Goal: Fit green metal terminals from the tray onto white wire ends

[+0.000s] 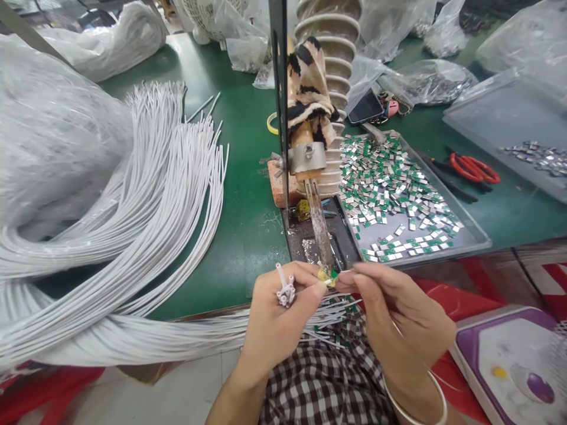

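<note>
Near the table's front edge, my left hand (283,313) is closed round several white cables (286,292), whose cut ends stick up from the fist. One white cable end (328,282) shows at its thumb and forefinger, against a small green circuit board (333,275). My right hand (394,313) pinches a thin wire (348,272) beside that board. The soldering iron (319,227), mounted upright with its tip down, meets the work between both hands. Exact contact at the tip is partly hidden by fingers.
Bundled white cables (172,206) spread across the left. A clear tray (476,239) of small boards lies right of the iron, with red-handled pliers (473,168) beyond. A ribbed duct (330,35) stands behind. A purple-and-white device (509,360) sits lower right.
</note>
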A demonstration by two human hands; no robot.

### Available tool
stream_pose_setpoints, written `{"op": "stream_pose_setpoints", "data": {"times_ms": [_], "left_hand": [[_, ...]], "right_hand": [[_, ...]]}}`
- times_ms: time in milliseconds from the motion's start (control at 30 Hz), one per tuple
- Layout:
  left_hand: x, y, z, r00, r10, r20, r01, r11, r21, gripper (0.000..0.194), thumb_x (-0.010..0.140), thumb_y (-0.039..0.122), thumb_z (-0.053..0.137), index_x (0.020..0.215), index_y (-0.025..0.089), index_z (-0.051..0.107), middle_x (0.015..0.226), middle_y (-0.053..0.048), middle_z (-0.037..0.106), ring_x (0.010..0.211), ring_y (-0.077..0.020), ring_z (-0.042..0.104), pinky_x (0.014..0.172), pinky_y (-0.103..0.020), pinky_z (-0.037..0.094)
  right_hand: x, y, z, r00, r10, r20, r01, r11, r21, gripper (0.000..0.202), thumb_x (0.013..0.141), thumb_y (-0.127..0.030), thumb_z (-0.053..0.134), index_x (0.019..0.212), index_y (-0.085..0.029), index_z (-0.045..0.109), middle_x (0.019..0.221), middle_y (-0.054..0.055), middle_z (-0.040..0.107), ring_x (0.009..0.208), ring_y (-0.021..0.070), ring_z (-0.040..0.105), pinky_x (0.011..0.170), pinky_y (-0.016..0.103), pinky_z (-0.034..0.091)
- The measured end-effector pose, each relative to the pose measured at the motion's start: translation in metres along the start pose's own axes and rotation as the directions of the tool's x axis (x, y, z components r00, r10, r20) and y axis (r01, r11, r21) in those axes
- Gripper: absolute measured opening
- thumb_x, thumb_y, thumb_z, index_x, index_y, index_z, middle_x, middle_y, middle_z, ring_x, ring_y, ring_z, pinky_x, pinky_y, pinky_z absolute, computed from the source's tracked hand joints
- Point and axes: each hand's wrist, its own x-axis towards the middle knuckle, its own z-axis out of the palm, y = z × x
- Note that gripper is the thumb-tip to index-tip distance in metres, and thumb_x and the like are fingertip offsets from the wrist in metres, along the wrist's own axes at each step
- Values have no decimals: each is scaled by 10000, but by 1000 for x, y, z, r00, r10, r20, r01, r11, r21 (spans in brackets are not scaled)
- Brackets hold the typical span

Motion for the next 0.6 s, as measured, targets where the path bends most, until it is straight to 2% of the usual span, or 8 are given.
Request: {"op": "stream_pose_setpoints", "data": {"times_ms": [100,200,400,600], "left_hand": [[1,1,0,1000,-12,-22,11,999,-33,186,803,74,629,660,186,665,785,5,721,757,-133,649,695,-216,479],[2,2,1,1000,3,-31,-5,999,-51,192,810,67,626,667,187,669,782,12,712,721,-116,633,675,-207,479],[3,3,1,999,18,-36,-21,997,-74,195,819,63,626,674,183,675,767,8,695,692,-113,614,640,-211,468],[2,-2,-2,1000,19,-6,-19,990,-143,177,815,70,638,678,180,661,765,-6,680,691,-126,606,639,-227,468]], "right_hand": [[0,2,3,988,-152,-36,153,988,16,236,836,-45,641,952,-238,711,843,-12,769,780,150,736,692,261,630],[4,2,5,958,-288,-5,287,955,-67,273,816,-27,653,993,-227,711,924,19,762,896,181,725,762,316,637],[5,0,5,933,-361,21,360,924,-125,353,779,18,682,1043,-215,705,1022,25,741,856,153,725,785,296,641],[5,-4,0,928,-361,86,368,926,-86,331,793,-5,679,1051,-213,689,1018,36,738,838,149,727,769,293,646]]}}
